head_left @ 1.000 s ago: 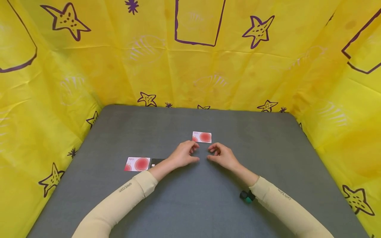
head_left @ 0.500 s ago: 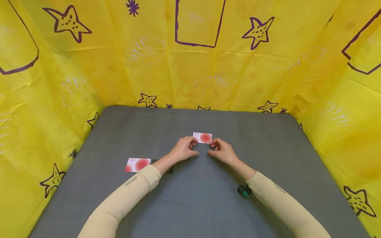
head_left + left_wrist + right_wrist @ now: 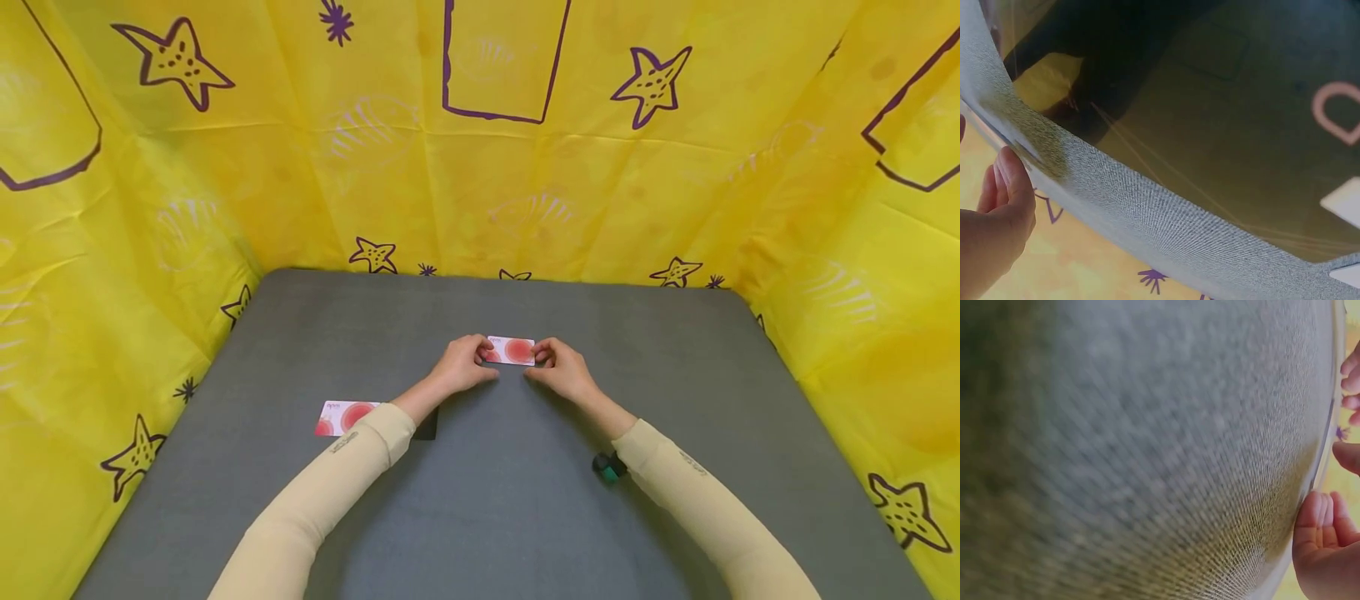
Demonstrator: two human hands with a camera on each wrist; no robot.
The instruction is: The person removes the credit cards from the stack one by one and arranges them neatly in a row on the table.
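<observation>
Card [image 3: 512, 350] flat mid-worktop [image 3: 675, 375], long axis left–right | our left hand [image 3: 461, 367] and right hand [image 3: 562, 372] equally near — curled fingertips pinching its short ends.

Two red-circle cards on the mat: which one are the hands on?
The far card at mid-table: the left hand and right hand pinch its short ends. The other card lies untouched near the left sleeve.

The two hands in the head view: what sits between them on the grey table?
In the head view, a small white card with red circles lies between the left hand and the right hand; the fingertips of both touch its short ends.
</observation>
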